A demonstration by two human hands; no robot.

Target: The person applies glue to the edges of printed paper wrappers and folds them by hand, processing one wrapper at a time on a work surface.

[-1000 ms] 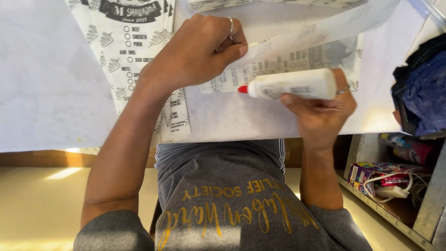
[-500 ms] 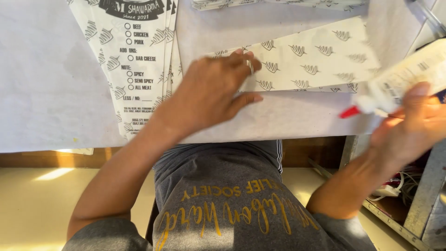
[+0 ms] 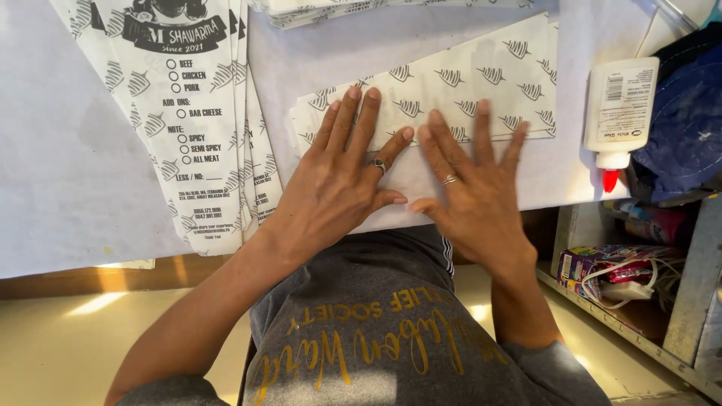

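Head view. A folded paper wrapper (image 3: 451, 98), white with a leaf print, is shown lying flat on the worktop (image 3: 68, 165), directly before the person. It is pressed down by the left hand (image 3: 338, 177) and the right hand (image 3: 474, 188), both laid palm-down with fingers spread wide; nothing is gripped. The paper is judged light, thin and limp, easily creased or torn, and best taken by an edge or corner. A stack of printed wrappers (image 3: 188, 113) is seen to the left. A white glue bottle (image 3: 618, 109), red-tipped, lies to the right. The contents of the shelf (image 3: 624, 331) below cannot be told clearly.
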